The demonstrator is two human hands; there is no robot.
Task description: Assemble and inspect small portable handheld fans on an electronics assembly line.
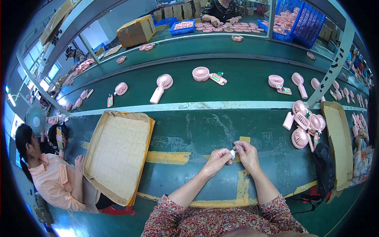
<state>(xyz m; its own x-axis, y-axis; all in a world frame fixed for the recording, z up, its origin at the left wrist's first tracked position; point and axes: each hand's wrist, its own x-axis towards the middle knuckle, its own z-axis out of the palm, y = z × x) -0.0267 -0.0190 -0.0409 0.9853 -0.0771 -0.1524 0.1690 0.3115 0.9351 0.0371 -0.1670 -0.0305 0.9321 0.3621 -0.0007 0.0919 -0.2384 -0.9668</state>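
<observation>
Both my hands meet over the green worktable in front of me. Between their fingertips is a small white piece, too small to name, with a dark bit at its upper end. My left hand pinches it from the left. On the other side, my right hand is closed, with thumb and forefinger at the piece's dark end. To the right of my hands lies a pile of pink handheld fans, the nearest of them a round fan head.
A shallow cardboard tray stands at left, beside a seated person. Another cardboard tray and a black bag are at right. Pink fans, some opened, lie along the green conveyor belt beyond a pale rail. A metal post rises at right.
</observation>
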